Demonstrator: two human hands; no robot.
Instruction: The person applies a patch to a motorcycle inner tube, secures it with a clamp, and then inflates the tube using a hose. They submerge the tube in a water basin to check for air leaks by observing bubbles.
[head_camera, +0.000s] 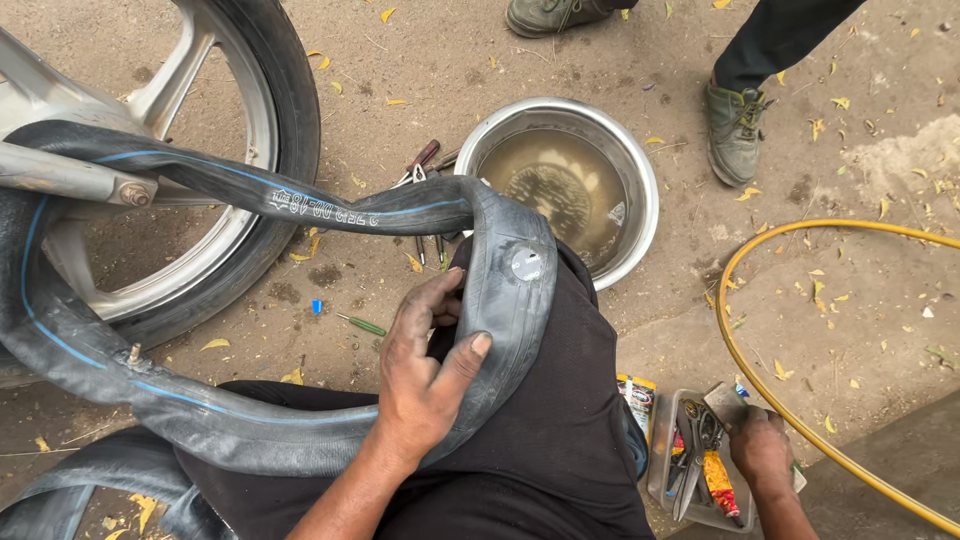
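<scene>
my left hand (425, 375) is clamped on the inner tube (500, 290) by its patch (527, 264); right hand (760, 450) digs, fingers hidden, in the tool tray (662, 462), next move probably needs a tool.

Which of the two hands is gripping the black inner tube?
The left hand, wrapped around the inner tube over the knee. The right hand is apart, reaching into the small tool tray.

Black patched inner tube (300, 420) across lap
</scene>
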